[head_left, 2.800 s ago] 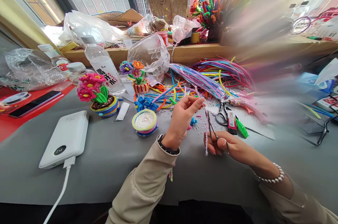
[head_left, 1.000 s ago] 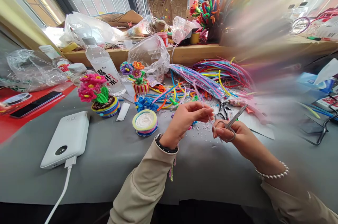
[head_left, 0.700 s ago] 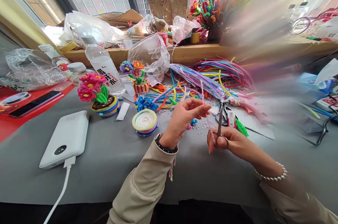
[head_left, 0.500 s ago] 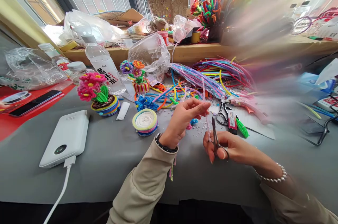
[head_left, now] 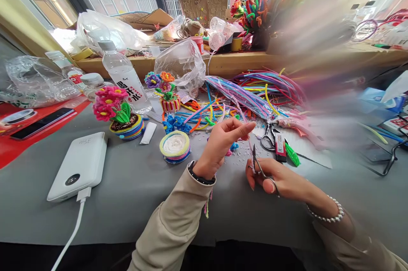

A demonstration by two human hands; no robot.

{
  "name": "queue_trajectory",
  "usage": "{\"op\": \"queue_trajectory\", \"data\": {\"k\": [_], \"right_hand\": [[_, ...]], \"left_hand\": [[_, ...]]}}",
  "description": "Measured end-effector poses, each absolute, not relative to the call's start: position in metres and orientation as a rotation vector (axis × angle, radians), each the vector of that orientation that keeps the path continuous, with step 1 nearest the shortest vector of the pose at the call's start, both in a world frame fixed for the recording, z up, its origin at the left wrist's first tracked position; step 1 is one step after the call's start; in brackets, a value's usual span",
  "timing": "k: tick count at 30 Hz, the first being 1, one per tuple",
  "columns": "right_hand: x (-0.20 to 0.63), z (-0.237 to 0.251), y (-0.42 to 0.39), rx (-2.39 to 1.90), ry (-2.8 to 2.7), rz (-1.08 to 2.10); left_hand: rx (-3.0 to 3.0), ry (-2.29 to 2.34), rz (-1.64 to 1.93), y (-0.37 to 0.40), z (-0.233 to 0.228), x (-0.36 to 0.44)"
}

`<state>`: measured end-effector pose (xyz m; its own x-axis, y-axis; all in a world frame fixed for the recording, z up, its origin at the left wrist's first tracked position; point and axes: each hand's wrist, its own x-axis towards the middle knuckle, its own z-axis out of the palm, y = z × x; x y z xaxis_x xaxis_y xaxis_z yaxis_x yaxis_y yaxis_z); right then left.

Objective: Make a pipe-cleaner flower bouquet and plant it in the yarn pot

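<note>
Cluttering grey table point(head_left: 134, 194): pipe cleaners point(head_left: 267, 88); window sill point(head_left: 242, 60)

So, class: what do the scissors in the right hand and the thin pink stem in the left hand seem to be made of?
Scissors in the right hand: probably bare steel, silvery and shiny. Pink stem pinched by the left hand: likely a pipe cleaner, fuzzy fibre, presumably around wire; its outline looks soft and matte, like the coloured stems piled behind.

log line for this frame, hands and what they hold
left hand: pinches pink pipe cleaner | right hand: holds small scissors, blades at pipe cleaner | surface: grey table
</note>
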<state>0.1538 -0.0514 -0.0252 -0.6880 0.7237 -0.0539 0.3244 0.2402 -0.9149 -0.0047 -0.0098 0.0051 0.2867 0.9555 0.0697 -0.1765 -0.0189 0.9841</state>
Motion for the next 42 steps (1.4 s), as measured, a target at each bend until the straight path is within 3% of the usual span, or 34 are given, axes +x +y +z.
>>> {"op": "queue_trajectory", "data": {"k": [28, 35, 42], "right_hand": [[0.147, -0.038, -0.04, -0.895, -1.967, 1.443], [0.14, -0.025, -0.005, -0.887, -1.939, 1.524], [0.135, -0.035, -0.006, -0.83, -2.009, 1.452]], "left_hand": [[1.128, 0.895, 1.309, -0.002, 0.005, 0.001], [1.188, 0.782, 1.095, 0.036, 0.022, 0.0], [1.168, 0.799, 1.125, 0.047, 0.007, -0.003]]}}
